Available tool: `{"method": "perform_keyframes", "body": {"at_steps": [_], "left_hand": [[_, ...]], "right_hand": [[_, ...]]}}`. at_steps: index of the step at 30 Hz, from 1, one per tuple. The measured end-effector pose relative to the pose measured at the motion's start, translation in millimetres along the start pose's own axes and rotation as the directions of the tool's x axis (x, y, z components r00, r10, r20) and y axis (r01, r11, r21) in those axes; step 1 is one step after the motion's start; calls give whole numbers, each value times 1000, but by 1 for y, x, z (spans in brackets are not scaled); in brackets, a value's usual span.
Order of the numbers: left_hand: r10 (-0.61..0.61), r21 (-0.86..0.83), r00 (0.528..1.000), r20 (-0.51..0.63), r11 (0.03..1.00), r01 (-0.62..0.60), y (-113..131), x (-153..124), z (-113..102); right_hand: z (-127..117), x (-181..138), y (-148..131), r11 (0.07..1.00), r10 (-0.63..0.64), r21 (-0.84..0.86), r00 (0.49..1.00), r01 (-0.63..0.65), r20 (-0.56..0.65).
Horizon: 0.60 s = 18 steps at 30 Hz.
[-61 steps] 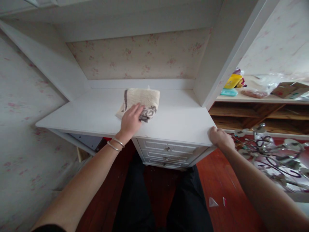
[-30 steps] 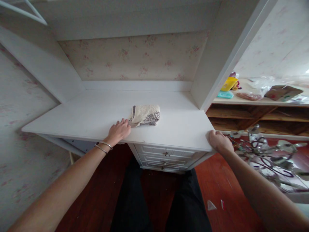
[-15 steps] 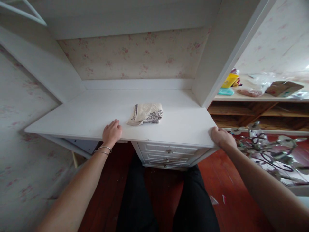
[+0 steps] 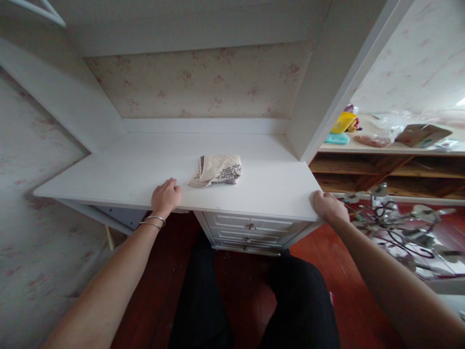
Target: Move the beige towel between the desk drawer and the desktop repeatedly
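My left hand [image 4: 165,196] sits on the front edge of the white desk top [image 4: 145,167], fingers curled over the lip, gripping only the board. The folded cloth [image 4: 217,169] lies free on the surface just beside that hand, up and to its right, near the middle of the desk; nothing touches it. It lies bunched, beige with a dark patterned border on its right side, set back from the front edge, so I judge it in no danger of sliding off.

My right hand [image 4: 328,206] wraps the front right corner of the desk top, thumb side up, fingers tucked under where I cannot see them. So the 2 hands are well apart, each closed on the desk's edge, and I'd say I'm bracing on the board rather than working the cloth.

Both arms reach forward from low in the frame, elbows out of view. The left forearm runs up and right, with 2 thin bangles [image 4: 151,223] at the wrist; the right one angles up and left from the far corner. Below the top, a stack of 3 small drawers [image 4: 250,232] faces my knees, and my dark trousers [image 4: 254,305] fill the gap over the red-brown floor [image 4: 348,286].
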<state>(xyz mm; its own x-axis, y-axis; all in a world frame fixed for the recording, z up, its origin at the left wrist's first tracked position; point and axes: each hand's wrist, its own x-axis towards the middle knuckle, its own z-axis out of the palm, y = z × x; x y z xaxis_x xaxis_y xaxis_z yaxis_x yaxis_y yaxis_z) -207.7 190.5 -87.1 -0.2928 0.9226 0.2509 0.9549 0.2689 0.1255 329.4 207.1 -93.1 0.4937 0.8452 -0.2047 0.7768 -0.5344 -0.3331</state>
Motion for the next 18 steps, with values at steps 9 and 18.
{"method": "perform_keyframes", "body": {"at_steps": [9,18], "left_hand": [[-142,-16,989,-29,990,141,13,7,-5],[-116,-19,993,-37,993,115,10,2,-4]], "right_hand": [[1,-4,5,1000,8,23,1000,-8,-25],[1,-6,4,998,21,52,999,-19,-27]]}}
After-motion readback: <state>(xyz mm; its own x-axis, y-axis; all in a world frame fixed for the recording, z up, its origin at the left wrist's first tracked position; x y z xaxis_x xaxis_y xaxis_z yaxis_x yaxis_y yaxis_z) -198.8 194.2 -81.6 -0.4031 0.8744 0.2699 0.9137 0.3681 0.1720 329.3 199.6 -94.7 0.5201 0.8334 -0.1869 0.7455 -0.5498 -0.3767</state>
